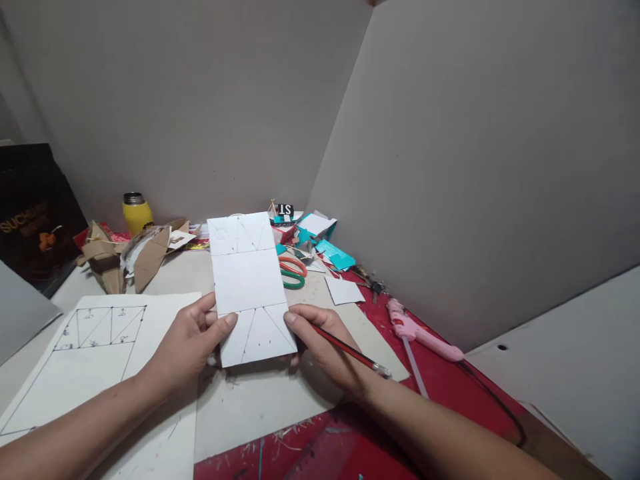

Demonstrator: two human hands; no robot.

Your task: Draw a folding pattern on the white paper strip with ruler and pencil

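A white rectangular card [250, 280] with drawn lines is held up over the table between both hands. Its upper and lower bands carry slanted pencil lines, while the middle band is plain. My left hand [193, 337] pinches the lower left edge, thumb on the front. My right hand [323, 343] grips the lower right edge, and a red and black pencil [350, 348] lies in the same hand, its metal end toward my wrist. To the left, partly under my forearm, rests a large paper sheet [165, 413] bearing a similar line drawing with handwritten marks.
Behind the card are scissors [293, 281] with orange and green handles and teal scraps [336, 255]. A pink glue gun [425, 333] lies at right, near keys [375, 288] and a white square [345, 291]. Cardboard pieces [150, 257], a yellow bottle [137, 217] and a black bag [35, 207] stand left.
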